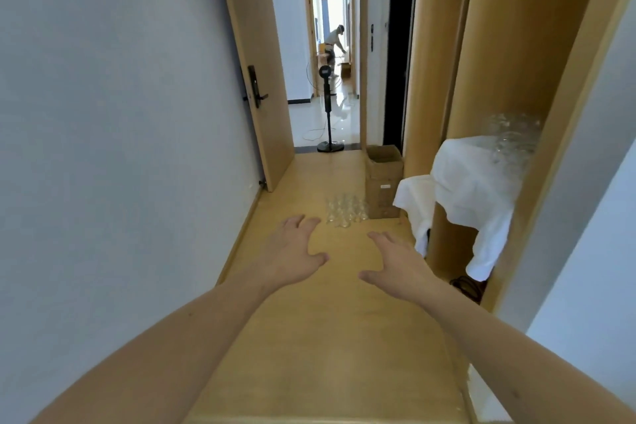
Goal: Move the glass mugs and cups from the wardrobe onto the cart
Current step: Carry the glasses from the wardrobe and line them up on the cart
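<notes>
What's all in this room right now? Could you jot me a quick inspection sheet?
Surface: wooden floor; no cart seen.
Job's things: glasses on a white cloth in the wardrobe; more glasses clustered on the floor.
Clutter: cardboard box beside the floor glasses.
Hands: left hand and right hand open, empty, fingers spread.
Cables: white cord by the fan; dark cable at the wardrobe's foot.
Surroundings: open door, another person far off.

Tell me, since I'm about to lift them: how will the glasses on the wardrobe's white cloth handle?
The glasses look like clear, thin glass, so probably fragile and smooth to grip. They sit crowded together, so lifting one may knock its neighbours. The white cloth under them hangs loose over the shelf edge; tugging it could tip them.
</notes>
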`<state>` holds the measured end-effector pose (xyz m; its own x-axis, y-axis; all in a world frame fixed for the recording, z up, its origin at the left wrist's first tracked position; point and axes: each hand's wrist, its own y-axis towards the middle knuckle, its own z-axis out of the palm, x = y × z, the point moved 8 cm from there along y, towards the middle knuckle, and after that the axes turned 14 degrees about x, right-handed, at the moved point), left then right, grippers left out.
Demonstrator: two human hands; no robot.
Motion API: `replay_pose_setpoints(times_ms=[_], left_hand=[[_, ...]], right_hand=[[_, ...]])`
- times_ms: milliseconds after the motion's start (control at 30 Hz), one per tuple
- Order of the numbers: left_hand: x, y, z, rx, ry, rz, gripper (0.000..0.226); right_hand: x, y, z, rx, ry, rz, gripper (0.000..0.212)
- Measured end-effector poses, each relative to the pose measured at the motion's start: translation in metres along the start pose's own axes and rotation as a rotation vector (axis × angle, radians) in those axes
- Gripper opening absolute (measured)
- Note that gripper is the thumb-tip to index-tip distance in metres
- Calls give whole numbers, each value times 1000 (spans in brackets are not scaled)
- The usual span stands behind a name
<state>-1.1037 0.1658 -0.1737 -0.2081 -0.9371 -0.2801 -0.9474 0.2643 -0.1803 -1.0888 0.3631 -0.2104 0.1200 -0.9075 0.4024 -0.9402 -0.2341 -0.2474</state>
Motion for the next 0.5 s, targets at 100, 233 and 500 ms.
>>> replay_pose_setpoints(times_ms=[100,233,500], left_hand=[[-4,46,-15,8,-6,67,81],[-11,101,-39,12,-60,206,78],[1,181,-50,58,-70,317,76]], right_hand=[[-10,19,-24,-58,24,70,86],[-13,49,-55,-141,27,141,86],[-22,102,-70,-200,79,272,86]])
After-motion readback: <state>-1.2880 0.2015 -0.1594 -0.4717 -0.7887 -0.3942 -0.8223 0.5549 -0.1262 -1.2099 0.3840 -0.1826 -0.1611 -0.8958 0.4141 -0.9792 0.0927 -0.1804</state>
